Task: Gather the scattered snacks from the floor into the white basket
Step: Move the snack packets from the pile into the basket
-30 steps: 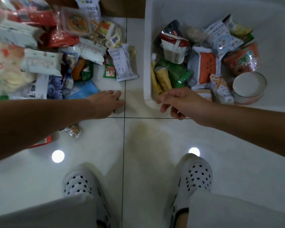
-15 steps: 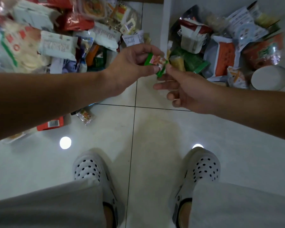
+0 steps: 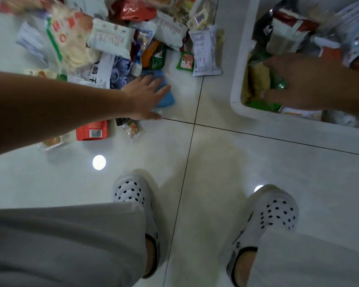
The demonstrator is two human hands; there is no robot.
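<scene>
The white basket stands on the floor at the upper right and holds several snack packets. My right hand hovers over its near left corner, blurred, palm down with fingers spread; a bit of green wrapper shows beneath it. The scattered snacks lie piled at the upper left. At the pile's near edge, my left hand reaches with straight fingers that rest on a blue packet. A small green packet lies on the tile just beyond it.
A red packet and a small clear-wrapped snack lie under my left forearm. A white packet with a printed label sits near the basket. My feet in white dotted clogs stand on bare white tile.
My left hand passed a small green packet to my right hand, then dropped back to the pile onto the blue packet. My right hand moved right, over the basket.
</scene>
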